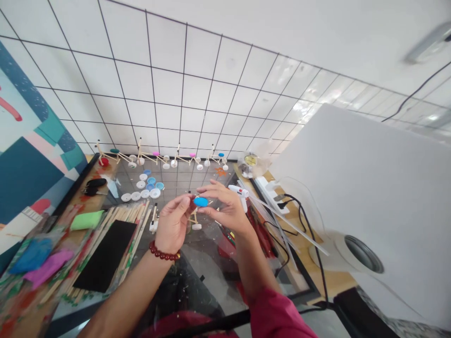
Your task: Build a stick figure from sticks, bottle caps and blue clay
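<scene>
Over the dark glass table top, a smooth bright blue oval piece (pixel 200 202), which looks like modelling clay, is held up between my two hands. My left hand (pixel 175 218) pinches its left end between thumb and fingertips. Around its right side curve the thumb and fingers of my right hand (pixel 225 204), with the thumb against the lower edge. Just below and behind my hands, a small frame of wooden sticks with a white wheel (pixel 196 226) is partly hidden. A white glue gun (pixel 238 190) lies right of my right hand.
Several stick bicycles with white wheels (pixel 174 163) stand along the back. White and blue bottle caps (pixel 155 193) lie before them. At left are wooden sticks (pixel 141 216), a black sheet (pixel 105 256) and coloured clay packs (pixel 49 267). Cables and a power strip (pixel 271 192) are at right.
</scene>
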### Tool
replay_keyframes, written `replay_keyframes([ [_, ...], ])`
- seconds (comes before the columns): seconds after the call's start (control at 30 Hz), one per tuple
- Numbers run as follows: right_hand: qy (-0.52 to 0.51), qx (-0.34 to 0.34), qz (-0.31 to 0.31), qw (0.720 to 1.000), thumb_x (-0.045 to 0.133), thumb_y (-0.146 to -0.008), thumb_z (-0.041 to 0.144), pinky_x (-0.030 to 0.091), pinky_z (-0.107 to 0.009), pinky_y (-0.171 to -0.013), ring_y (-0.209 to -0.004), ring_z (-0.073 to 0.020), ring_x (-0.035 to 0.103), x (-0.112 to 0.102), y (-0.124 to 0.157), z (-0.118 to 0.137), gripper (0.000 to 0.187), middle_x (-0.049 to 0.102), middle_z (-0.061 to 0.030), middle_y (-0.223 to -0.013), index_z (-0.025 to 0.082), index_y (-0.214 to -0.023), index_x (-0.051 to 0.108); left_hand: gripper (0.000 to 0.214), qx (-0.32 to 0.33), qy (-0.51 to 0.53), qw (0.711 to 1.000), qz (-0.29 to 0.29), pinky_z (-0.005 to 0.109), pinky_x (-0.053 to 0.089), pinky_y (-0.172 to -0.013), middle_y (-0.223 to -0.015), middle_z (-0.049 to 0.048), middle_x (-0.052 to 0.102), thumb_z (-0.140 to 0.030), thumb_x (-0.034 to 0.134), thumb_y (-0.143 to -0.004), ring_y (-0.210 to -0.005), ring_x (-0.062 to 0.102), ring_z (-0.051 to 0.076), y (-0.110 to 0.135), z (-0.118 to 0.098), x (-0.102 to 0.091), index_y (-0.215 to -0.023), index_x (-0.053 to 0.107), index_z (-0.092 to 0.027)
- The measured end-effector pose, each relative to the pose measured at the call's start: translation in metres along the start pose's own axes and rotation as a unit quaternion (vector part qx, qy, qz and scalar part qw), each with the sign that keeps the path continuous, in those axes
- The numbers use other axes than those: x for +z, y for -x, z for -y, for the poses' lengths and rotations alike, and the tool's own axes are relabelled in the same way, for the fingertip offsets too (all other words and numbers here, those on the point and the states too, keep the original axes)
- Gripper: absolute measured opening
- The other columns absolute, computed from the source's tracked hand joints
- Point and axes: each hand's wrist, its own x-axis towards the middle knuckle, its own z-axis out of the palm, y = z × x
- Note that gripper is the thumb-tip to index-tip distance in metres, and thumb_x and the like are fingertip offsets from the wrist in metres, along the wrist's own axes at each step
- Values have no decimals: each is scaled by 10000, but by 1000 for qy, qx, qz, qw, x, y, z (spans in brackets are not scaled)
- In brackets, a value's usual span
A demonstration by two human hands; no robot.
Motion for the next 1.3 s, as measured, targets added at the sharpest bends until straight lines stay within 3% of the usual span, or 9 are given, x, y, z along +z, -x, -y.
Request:
replay_keyframes([
  [0.17, 23, 8, -1, 1000, 874, -943, 372, 500, -527, -1277, -1112, -256, 850, -1, -2, 1, 239, 884, -84, -1196, 306, -1165, 817, 212, 154, -95, 983, -24, 310, 619, -950, -1086, 37, 824, -319, 1035, -702, -1066, 747, 219, 5, 0, -2, -865, 902, -291],
  [0.33, 20, 10, -11, 1000, 841, -974, 373, 481, -515, -1293, -1089, -245, 855, 0, -1, 0, 196, 888, -68, -1183, 314, -1159, 819, 299, 218, -205, 953, 38, 477, 549, -1177, -1335, 88, 779, -444, 977, -793, -1341, 669, 344, 13, 0, -6, -1064, 919, -334],
  [0.53, 10, -18, -34, 999, 848, -957, 285, 462, -553, -1313, -1054, -237, 859, -1, 0, 0, 244, 891, -42, -1162, 329, -1194, 813, 333, 297, -299, 904, 68, 564, 479, -1235, -1442, 109, 737, -486, 945, -815, -1274, 681, 363, 12, 3, -10, -1119, 913, -353],
  [0.63, 16, -14, -37, 999, 850, -958, 309, 481, -576, -1296, -1032, -245, 859, -1, 0, 2, 225, 891, -42, -1139, 320, -1181, 821, 361, 324, -323, 886, 72, 583, 443, -1261, -1512, 111, 700, -486, 917, -845, -1350, 643, 385, 11, 4, -13, -1181, 895, -355],
  [0.83, 26, -19, -43, 999, 850, -958, 277, 481, -505, -1296, -1033, -221, 852, -1, 0, 2, 240, 889, -43, -1142, 314, -1193, 813, 371, 398, -335, 849, 94, 555, 507, -1226, -1539, 98, 683, -361, 809, -968, -1335, 698, 354, 11, 13, -20, -1336, 837, -391],
  [0.9, 24, -27, -47, 998, 854, -952, 258, 486, -511, -1290, -1034, -214, 854, 0, 0, 2, 274, 888, -24, -1150, 334, -1211, 809, 421, 436, -357, 819, 109, 539, 546, -1204, -1581, 89, 657, -337, 741, -1020, -1346, 703, 326, 7, 18, -23, -1437, 776, -387],
  [1.0, 24, -32, -52, 998, 878, -934, 267, 496, -520, -1281, -1024, -212, 859, 1, 0, 0, 306, 890, 0, -1144, 363, -1218, 813, 556, 505, -403, 752, 130, 521, 596, -1170, -1678, 117, 574, -308, 653, -1074, -1406, 672, 303, 1, 22, -28, -1625, 602, -359],
  [1.07, 19, -35, -54, 998, 884, -928, 254, 493, -516, -1284, -1031, -210, 859, 1, 0, 0, 330, 890, 0, -1141, 366, -1231, 815, 607, 519, -425, 729, 134, 513, 604, -1170, -1714, 140, 532, -287, 632, -1085, -1444, 649, 302, -1, 23, -29, -1680, 528, -342],
  [1.3, 20, -41, -56, 997, 871, -945, 262, 480, -526, -1298, -1034, -213, 862, 0, 0, 1, 299, 891, -5, -1144, 368, -1218, 811, 587, 516, -410, 737, 149, 539, 621, -1150, -1738, 88, 515, -267, 639, -1082, -1420, 665, 308, -1, 20, -30, -1650, 564, -396],
])
